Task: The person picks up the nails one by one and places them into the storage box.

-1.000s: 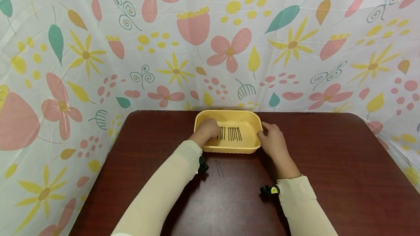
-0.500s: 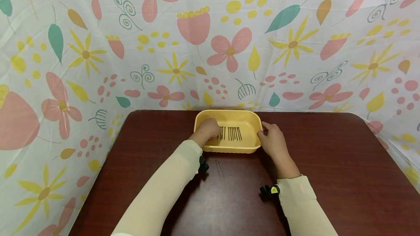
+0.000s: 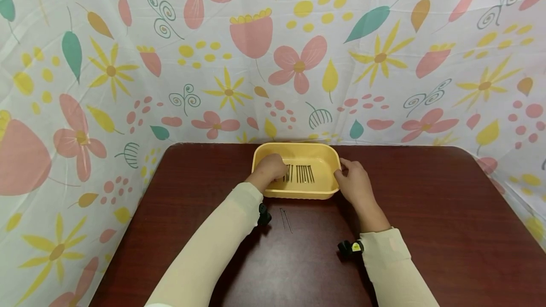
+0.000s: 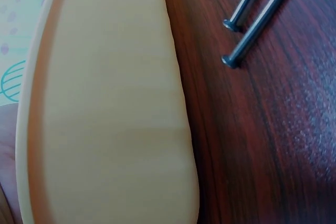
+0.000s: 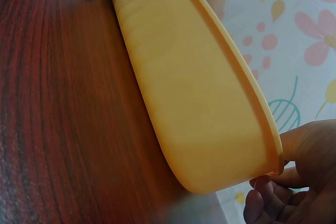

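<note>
A yellow plastic tray point(image 3: 298, 195) with raised walls sits at the far edge of the table. Two groups of dark nails point(image 3: 304, 174) lie side by side on its floor. My left hand point(image 3: 269, 168) reaches over the left end, knuckles up, down by the left group; its fingertips are hidden, so I cannot tell what they hold. At the opposite end, my right hand point(image 3: 356, 184) grips the tray's rim between thumb and fingers, as the right wrist view shows at the tray wall point(image 5: 194, 93). Two loose nails point(image 3: 286, 221) lie on the table before the tray.
The dark red-brown wooden table point(image 3: 435, 212) extends to both sides and toward me. A white cloth with floral print point(image 3: 375, 98) hangs right behind its far edge and along the left. Black wrist cameras point(image 3: 350, 248) sit under both forearms, close above the tabletop.
</note>
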`<state>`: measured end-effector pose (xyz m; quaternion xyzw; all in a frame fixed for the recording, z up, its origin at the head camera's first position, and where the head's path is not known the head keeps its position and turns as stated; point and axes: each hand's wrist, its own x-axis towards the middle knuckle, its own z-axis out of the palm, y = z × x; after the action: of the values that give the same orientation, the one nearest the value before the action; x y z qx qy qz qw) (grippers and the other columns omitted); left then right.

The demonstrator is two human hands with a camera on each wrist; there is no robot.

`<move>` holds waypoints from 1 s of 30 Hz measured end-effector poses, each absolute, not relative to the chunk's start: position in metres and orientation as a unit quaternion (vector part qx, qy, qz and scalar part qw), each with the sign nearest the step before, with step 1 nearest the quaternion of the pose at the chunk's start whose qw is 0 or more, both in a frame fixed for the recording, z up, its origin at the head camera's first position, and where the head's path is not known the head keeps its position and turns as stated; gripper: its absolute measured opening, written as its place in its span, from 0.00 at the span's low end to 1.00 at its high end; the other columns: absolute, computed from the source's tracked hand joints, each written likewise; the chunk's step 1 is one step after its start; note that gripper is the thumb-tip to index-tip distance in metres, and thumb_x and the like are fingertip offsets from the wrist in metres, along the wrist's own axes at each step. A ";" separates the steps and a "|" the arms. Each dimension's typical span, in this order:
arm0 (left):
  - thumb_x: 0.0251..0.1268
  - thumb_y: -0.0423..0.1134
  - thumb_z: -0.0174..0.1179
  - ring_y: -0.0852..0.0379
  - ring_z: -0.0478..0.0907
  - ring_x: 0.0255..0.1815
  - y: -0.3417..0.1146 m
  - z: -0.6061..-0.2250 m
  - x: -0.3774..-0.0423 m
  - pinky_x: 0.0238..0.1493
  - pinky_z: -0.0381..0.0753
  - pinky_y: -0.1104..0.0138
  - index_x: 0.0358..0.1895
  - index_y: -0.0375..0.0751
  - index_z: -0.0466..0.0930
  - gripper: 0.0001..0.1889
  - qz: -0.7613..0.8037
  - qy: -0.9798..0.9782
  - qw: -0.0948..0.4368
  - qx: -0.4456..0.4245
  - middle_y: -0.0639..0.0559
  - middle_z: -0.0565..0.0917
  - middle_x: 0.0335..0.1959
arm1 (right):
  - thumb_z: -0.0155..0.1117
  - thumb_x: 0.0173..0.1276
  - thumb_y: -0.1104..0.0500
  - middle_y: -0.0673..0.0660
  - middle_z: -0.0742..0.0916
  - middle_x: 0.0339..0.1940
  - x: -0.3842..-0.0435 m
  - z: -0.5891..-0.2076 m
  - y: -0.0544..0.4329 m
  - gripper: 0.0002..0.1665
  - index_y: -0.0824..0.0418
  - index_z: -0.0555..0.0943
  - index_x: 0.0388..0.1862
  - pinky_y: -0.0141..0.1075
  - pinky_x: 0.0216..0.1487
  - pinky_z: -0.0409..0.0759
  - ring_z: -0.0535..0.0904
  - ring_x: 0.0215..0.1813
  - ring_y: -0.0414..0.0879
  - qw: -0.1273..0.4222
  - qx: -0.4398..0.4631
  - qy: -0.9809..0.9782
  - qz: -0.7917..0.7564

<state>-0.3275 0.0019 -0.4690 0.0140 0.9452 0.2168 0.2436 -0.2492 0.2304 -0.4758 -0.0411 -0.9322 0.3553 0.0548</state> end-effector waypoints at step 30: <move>0.75 0.43 0.51 0.59 0.53 0.10 -0.015 -0.446 -0.324 0.17 0.58 0.66 0.12 0.48 0.62 0.26 0.271 0.940 0.202 0.050 0.56 0.61 0.09 | 0.50 0.73 0.58 0.69 0.80 0.53 -0.251 -0.479 0.233 0.31 0.72 0.71 0.71 0.41 0.42 0.74 0.77 0.41 0.55 0.055 -0.038 -0.935 0.349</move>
<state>-0.3244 -0.0145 -0.4458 0.0504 0.9400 0.2706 0.2017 -0.2508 0.2326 -0.4791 -0.0381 -0.9349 0.3485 0.0555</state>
